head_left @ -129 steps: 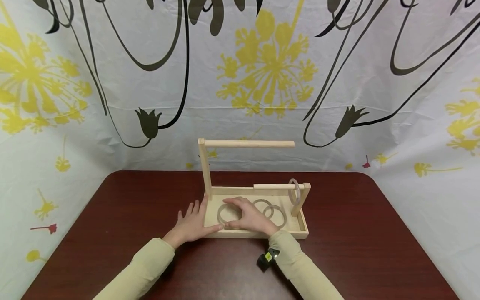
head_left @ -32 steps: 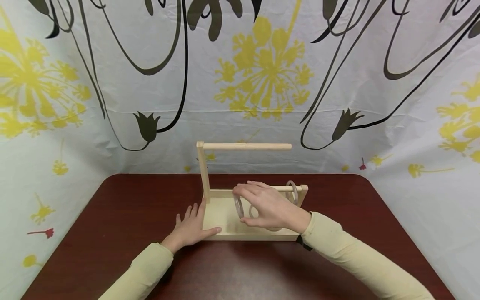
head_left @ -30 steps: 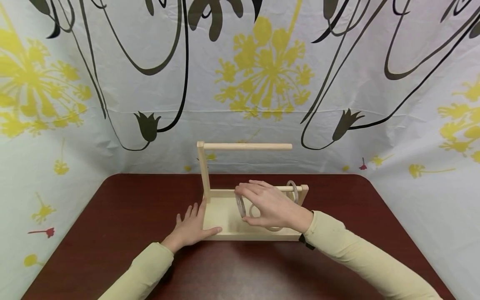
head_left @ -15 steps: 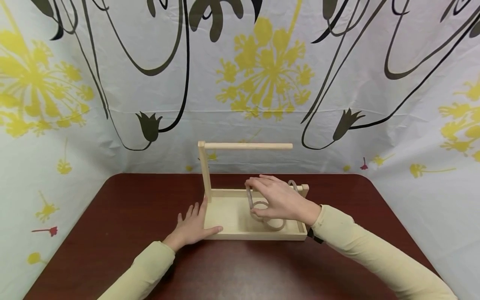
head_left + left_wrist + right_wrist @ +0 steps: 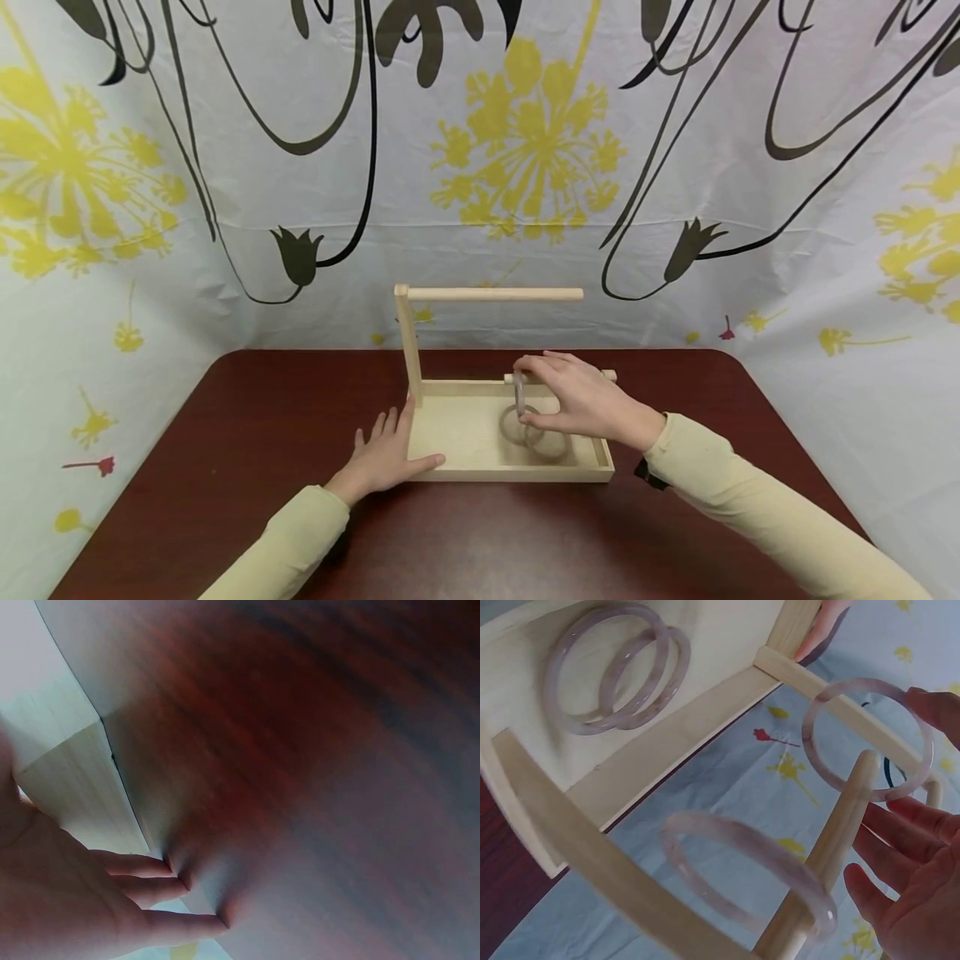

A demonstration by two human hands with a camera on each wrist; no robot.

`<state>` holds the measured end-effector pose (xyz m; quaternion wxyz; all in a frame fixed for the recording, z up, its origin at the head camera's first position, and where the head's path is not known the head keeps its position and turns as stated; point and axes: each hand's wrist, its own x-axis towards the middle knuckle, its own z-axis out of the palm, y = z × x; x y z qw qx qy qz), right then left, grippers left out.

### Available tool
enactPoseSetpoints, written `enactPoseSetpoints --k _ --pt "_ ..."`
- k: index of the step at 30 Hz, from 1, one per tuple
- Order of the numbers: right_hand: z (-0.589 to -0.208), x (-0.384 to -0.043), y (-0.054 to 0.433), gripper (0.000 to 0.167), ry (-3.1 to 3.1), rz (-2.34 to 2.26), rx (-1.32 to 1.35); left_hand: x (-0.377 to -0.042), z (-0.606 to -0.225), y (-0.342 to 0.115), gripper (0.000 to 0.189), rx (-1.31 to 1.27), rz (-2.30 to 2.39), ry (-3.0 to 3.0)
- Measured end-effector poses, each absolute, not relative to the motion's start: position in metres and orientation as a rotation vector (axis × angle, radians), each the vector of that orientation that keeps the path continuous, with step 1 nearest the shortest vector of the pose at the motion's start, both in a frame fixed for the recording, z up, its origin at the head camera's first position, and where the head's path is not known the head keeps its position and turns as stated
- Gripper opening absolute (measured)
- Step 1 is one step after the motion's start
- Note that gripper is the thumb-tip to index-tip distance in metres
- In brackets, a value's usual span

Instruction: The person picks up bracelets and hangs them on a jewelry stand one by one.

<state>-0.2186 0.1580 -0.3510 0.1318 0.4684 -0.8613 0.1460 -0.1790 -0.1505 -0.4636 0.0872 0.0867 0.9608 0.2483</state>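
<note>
My right hand (image 5: 581, 400) pinches a pale translucent bangle (image 5: 808, 735) between thumb and fingers, upright at the free end of the short lower peg (image 5: 840, 825). In the right wrist view the peg's tip overlaps the bangle's opening. A second bangle (image 5: 742, 836) hangs on that peg, hidden behind my hand in the head view. Two more bangles (image 5: 553, 682) lie overlapping on the floor of the wooden tray (image 5: 510, 475). My left hand (image 5: 378, 454) rests with spread fingers at the tray's left end, thumb over the front rim.
A tall post (image 5: 409, 354) at the tray's left end bears a long upper rod (image 5: 495, 294), free at its right end, above and behind my right hand. The dark red table (image 5: 285, 392) meets a patterned cloth (image 5: 337, 308) at the back.
My right hand has picked a bangle off the tray's left part, lifted and turned it upright, then carried it right to the lower peg's end. The left hand has stayed in place.
</note>
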Motion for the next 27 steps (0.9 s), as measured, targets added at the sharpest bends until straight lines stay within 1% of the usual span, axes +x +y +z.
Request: enactPoseSetpoints --k 4,15,27 --pt "-0.351 -0.217 0.164 0.055 -2.518 0.421 1.333 -0.178 -0.464 -0.151 0.109 0.265 0.737 2.864" --pt "-0.351 -0.217 0.185 0.063 -2.54 0.403 1.245 -0.178 -0.463 -0.151 0.11 0.266 0.748 2.859" --pt "-0.357 -0.221 0.205 0.059 -2.629 0.556 1.174 -0.178 -0.464 -0.15 0.109 0.259 0.74 2.866"
